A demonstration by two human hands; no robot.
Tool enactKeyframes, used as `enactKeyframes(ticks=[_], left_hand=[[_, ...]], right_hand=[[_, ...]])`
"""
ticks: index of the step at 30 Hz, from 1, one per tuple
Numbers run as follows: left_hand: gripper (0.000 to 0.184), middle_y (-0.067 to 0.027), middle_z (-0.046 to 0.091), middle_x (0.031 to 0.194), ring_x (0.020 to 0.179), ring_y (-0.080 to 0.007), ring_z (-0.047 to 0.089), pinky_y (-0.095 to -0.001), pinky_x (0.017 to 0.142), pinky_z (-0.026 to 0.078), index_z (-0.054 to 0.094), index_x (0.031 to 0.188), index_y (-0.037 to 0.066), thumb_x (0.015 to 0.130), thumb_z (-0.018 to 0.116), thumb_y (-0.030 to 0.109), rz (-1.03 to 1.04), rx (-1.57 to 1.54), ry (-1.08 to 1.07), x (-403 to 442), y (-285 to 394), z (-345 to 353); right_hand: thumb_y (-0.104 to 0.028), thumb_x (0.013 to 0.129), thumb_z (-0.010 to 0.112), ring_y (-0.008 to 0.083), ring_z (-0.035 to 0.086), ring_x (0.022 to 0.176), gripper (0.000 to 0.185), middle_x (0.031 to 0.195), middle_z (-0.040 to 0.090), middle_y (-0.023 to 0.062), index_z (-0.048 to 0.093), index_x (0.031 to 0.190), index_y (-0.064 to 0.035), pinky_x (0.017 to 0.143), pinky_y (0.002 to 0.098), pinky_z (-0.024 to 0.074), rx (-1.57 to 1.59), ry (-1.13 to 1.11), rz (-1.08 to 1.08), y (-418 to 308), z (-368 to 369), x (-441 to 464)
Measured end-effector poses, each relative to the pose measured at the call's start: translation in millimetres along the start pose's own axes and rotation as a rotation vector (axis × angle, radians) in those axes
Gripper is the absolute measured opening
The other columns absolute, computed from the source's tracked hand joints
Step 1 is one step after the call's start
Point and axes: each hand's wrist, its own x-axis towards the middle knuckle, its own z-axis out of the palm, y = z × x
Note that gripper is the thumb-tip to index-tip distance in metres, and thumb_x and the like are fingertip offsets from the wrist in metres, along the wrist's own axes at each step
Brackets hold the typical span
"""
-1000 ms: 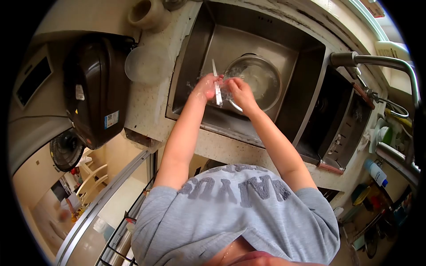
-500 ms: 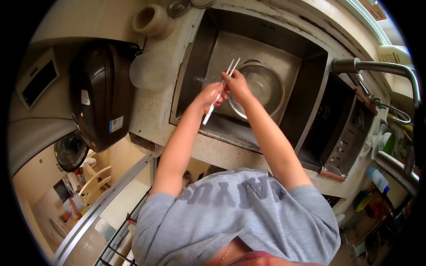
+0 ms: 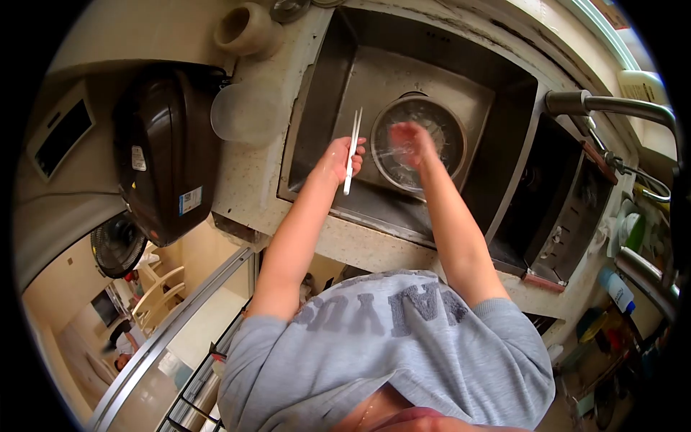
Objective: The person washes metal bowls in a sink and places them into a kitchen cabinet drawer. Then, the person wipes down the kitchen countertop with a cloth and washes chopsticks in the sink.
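My left hand (image 3: 341, 160) is closed around a pair of white chopsticks (image 3: 355, 133) over the left side of the metal sink (image 3: 392, 68). Their thin ends point away from me, close together. A round metal bowl (image 3: 461, 138) with water in it rests on the sink floor. Over this bowl is my right hand (image 3: 413, 142), smeared by motion, with water splashing around it. Its fingers are too blurred to tell how they are held.
A second, darker basin (image 3: 536, 187) adjoins the sink on the right, with a faucet (image 3: 612, 105) behind it. On the left counter sit a translucent round lid (image 3: 245, 115), a stone-like mortar (image 3: 245, 30) and a dark brown appliance (image 3: 169, 151). Another person (image 3: 128, 342) appears far off at lower left.
My right hand has let go of the chopsticks and moved right, over the bowl, where the water is now stirred up. The chopsticks stay in my left hand, turned more upright in view.
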Motion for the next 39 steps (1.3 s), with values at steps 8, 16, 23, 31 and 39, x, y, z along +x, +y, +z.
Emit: enactKeyframes(ticks=[8, 16, 23, 31, 39], left_hand=[[0.012, -0.005, 0.052, 0.065, 0.051, -0.0137, 0.051, -0.0213, 0.04, 0.041, 0.042, 0.083, 0.01, 0.083, 0.054, 0.013, 0.249, 0.061, 0.042, 16.4, 7.9, 8.8], [0.016, -0.0109, 0.054, 0.079, 0.067, -0.0183, 0.057, -0.0253, 0.05, 0.048, 0.042, 0.099, 0.005, 0.084, 0.046, 0.007, 0.16, 0.153, -0.084, 9.4, 4.4, 32.0], [0.022, -0.0096, 0.052, 0.074, 0.06, -0.0163, 0.055, -0.0246, 0.05, 0.049, 0.04, 0.105, 0.004, 0.084, 0.043, 0.005, 0.23, 0.202, 0.043, 15.8, 4.1, 20.4], [0.018, 0.0033, 0.037, 0.055, 0.042, -0.0053, 0.033, -0.0187, 0.036, 0.027, 0.045, 0.083, 0.007, 0.089, 0.041, 0.024, 0.327, 0.552, -0.115, -41.2, -12.4, 38.6], [0.019, 0.0031, 0.034, 0.055, 0.043, -0.0049, 0.031, -0.0179, 0.039, 0.03, 0.043, 0.086, 0.007, 0.092, 0.035, 0.023, 0.571, 0.837, -0.345, -136.6, -49.6, 111.3]], right_hand=[[-0.029, 0.087, 0.04, 0.0215, 0.057, 0.08, 0.028, 0.086, 0.061, 0.0086, 0.058, 0.088, -0.0062, 0.07, 0.036, 0.0437, -0.628, 0.331, -0.394, -6.0, 12.6, -28.8], [-0.031, 0.089, 0.037, 0.0192, 0.058, 0.081, 0.035, 0.088, 0.061, 0.0113, 0.057, 0.091, -0.0017, 0.07, 0.0306, 0.047, -0.039, -0.433, 0.056, -14.5, 34.0, -64.6], [-0.023, 0.082, 0.045, 0.0301, 0.056, 0.085, 0.026, 0.085, 0.06, 0.0161, 0.057, 0.091, -0.0015, 0.075, 0.0397, 0.043, -0.725, 0.897, -0.773, -3.4, -13.5, -2.4], [-0.029, 0.084, 0.051, 0.0121, 0.051, 0.06, 0.027, 0.07, 0.055, 0.0059, 0.052, 0.08, -0.0029, 0.051, 0.0248, 0.0413, -0.543, 0.032, -0.36, -11.2, 72.7, -76.7], [-0.035, 0.083, 0.05, 0.0108, 0.051, 0.07, 0.031, 0.077, 0.056, 0.0049, 0.05, 0.093, -0.0056, 0.066, 0.0262, 0.0422, -0.22, -0.162, -0.583, -114.4, 50.1, -159.8]])
